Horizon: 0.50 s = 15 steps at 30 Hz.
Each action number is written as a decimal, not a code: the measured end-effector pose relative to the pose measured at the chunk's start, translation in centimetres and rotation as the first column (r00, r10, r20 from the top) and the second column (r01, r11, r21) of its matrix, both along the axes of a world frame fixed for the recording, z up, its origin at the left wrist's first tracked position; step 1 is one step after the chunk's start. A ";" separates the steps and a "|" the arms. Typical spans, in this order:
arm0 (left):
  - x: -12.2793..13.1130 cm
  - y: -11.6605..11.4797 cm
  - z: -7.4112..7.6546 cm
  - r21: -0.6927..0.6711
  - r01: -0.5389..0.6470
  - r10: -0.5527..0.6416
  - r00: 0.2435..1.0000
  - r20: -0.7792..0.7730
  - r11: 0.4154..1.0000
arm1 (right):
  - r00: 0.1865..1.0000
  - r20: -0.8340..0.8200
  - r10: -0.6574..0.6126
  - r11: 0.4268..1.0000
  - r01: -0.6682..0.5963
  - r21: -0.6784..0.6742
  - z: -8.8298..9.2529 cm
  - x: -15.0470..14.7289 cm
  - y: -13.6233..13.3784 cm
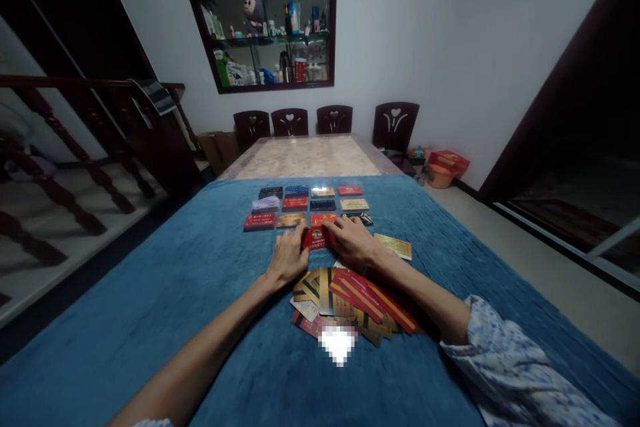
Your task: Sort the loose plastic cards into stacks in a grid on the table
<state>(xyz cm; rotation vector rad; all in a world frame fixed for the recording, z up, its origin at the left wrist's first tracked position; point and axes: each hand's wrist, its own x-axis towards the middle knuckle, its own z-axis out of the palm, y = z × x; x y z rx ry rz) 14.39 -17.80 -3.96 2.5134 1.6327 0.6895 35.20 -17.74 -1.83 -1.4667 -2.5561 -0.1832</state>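
Note:
Between my two hands is a red card (317, 238) with a round emblem, just in front of the nearest row of card stacks. My left hand (289, 255) grips its left edge with thumb and fingers. On its right edge, the fingers of my right hand (353, 240) are closed. Rows of neat stacks lie beyond, among them a red stack (259, 221), a gold stack (291, 220) and a black patterned stack (361, 218) partly behind my right hand. Close to me, a loose pile of gold and red cards (335, 293) spreads under my right forearm.
A lone gold card (394, 246) lies right of my right hand. The blue cloth (125, 293) covers the near part of the table; its bare patterned top (310, 155) shows farther off. Dark chairs (334, 120) line the far end. A wooden railing (75, 147) stands left.

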 end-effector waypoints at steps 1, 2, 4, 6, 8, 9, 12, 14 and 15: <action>0.0 0.1 0.0 -0.004 0.001 -0.001 1.000 0.009 1.000 | 1.000 -0.001 0.001 1.000 -0.001 -0.004 0.0 0.0 0.0; -0.1 0.2 0.0 -0.006 0.005 -0.005 1.000 0.019 1.000 | 1.000 0.000 0.002 1.000 -0.002 -0.006 0.1 0.0 0.0; -0.2 0.4 -0.1 -0.003 0.023 -0.023 0.999 0.043 1.000 | 1.000 -0.003 0.006 1.000 -0.006 -0.008 0.1 0.2 0.1; -0.3 0.6 -0.2 0.013 0.045 -0.045 0.997 0.065 0.999 | 1.000 -0.008 0.011 1.000 -0.011 -0.002 0.1 0.3 0.2; -0.3 0.8 -0.2 0.029 0.065 -0.067 0.995 0.078 0.997 | 1.000 -0.008 0.012 1.000 -0.012 0.008 0.2 0.5 0.3; -0.2 0.8 -0.2 0.033 0.072 -0.075 0.994 0.080 0.997 | 1.000 -0.004 0.008 1.000 -0.008 0.009 0.3 0.5 0.4; -0.2 0.7 0.2 0.025 0.081 -0.082 0.994 0.069 0.996 | 1.000 0.013 -0.008 1.000 0.008 -0.007 0.9 0.6 0.3; -0.1 0.6 0.6 0.029 0.085 -0.087 0.995 0.051 0.996 | 1.000 0.021 -0.014 0.999 0.015 -0.032 1.4 0.7 0.2; -0.1 0.6 0.8 0.036 0.088 -0.089 0.995 0.039 0.995 | 1.000 0.023 -0.016 0.999 0.017 -0.045 1.7 0.7 0.1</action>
